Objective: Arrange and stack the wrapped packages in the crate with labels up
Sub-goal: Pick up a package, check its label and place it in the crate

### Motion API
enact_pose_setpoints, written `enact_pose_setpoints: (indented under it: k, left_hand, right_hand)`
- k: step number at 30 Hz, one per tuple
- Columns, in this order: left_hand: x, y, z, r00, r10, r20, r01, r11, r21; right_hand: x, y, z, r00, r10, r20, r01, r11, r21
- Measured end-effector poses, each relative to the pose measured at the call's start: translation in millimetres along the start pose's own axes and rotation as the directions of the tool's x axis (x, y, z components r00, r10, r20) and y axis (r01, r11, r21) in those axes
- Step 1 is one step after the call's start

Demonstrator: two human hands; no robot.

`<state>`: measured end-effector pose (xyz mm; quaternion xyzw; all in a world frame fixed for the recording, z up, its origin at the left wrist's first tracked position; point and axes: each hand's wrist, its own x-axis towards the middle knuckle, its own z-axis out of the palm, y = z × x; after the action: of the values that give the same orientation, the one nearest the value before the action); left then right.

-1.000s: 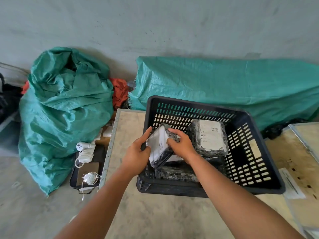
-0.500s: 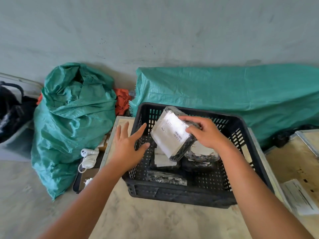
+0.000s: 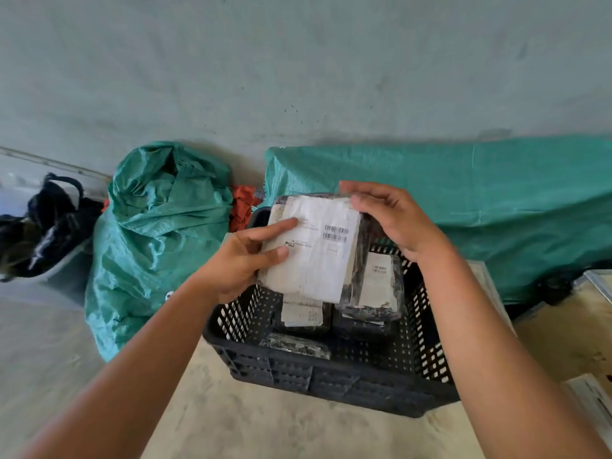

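Note:
A black slotted crate [image 3: 334, 382] stands on the pale table. Above it I hold a black-wrapped package [image 3: 314, 256] with its white barcode label facing me. My left hand [image 3: 241, 263] grips its left edge and my right hand [image 3: 394, 220] grips its top right corner. Inside the crate a package with its label up [image 3: 377, 286] lies on the right on top of another. A second labelled package [image 3: 303, 314] lies lower in the middle. A small package showing only black wrap [image 3: 294, 346] rests by the near wall.
The table [image 3: 265, 425] ends at its left edge beside a full green sack [image 3: 159, 233] on the floor. A green tarp-covered bulk [image 3: 463, 207] lies behind the crate. An orange cloth [image 3: 243, 207] sits between them. Black bags [image 3: 46, 226] are at far left, papers [image 3: 592, 399] at right.
The package has risen out of the crate and turned label toward me. My left hand left the crate's rim and took hold of the package's left edge.

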<state>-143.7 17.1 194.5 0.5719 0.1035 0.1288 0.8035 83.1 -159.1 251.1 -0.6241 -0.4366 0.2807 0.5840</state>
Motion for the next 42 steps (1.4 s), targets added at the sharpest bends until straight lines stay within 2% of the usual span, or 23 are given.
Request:
enact_pose_setpoints:
  k: [3,7,11,14,17,20,23,26,28,31,38,42]
  left_hand:
    - [7,-7,3,0.993,0.013,-0.118,-0.018,0.999,-0.043]
    - [15,-20,-7,0.964,-0.053,-0.262,0.027,0.994,-0.103]
    - [27,-33,-23,0.956,-0.124,-0.266,0.093,0.988,-0.125]
    - [40,-46,-35,0.96,-0.179,-0.215,0.172,0.984,-0.052]
    - [56,-71,-42,0.932,-0.247,-0.267,0.282,0.954,0.101]
    - [75,-102,-47,0.89,-0.268,-0.369,0.395,0.857,0.329]
    - [87,-132,-50,0.864,-0.288,-0.413,0.484,0.701,0.524]
    - [98,-155,-58,0.857,-0.289,-0.426,0.498,0.678,0.54]
    - [106,-163,-63,0.855,-0.282,-0.435,0.5,0.671,0.547]
    - [116,-175,-69,0.83,-0.314,-0.461,0.545,0.627,0.557]
    - [117,-206,-81,0.839,-0.355,-0.412,0.535,0.677,0.506]
    - [118,-211,-83,0.838,-0.367,-0.405,0.544,0.629,0.556]
  right_hand:
    - [-2,10,7,0.997,-0.043,-0.064,0.042,0.999,-0.021]
    - [-12,39,25,0.998,0.068,-0.008,-0.068,0.997,0.022]
    - [-15,69,51,0.985,0.169,-0.024,-0.171,0.973,-0.156]
    - [-10,93,66,0.973,0.23,-0.036,-0.231,0.929,-0.288]
    - [-7,125,74,0.933,0.354,-0.066,-0.358,0.897,-0.26]
    - [-8,156,83,0.884,0.459,-0.088,-0.466,0.855,-0.226]
    - [1,181,93,0.847,0.52,-0.109,-0.527,0.793,-0.305]
    - [17,198,101,0.818,0.562,-0.121,-0.545,0.69,-0.476]
    - [24,207,102,0.793,0.595,-0.13,-0.565,0.639,-0.522]
    - [30,219,104,0.749,0.642,-0.163,-0.62,0.593,-0.514]
    - [31,234,110,0.69,0.692,-0.211,-0.685,0.53,-0.499]
    - [28,235,111,0.677,0.708,-0.203,-0.692,0.519,-0.501]
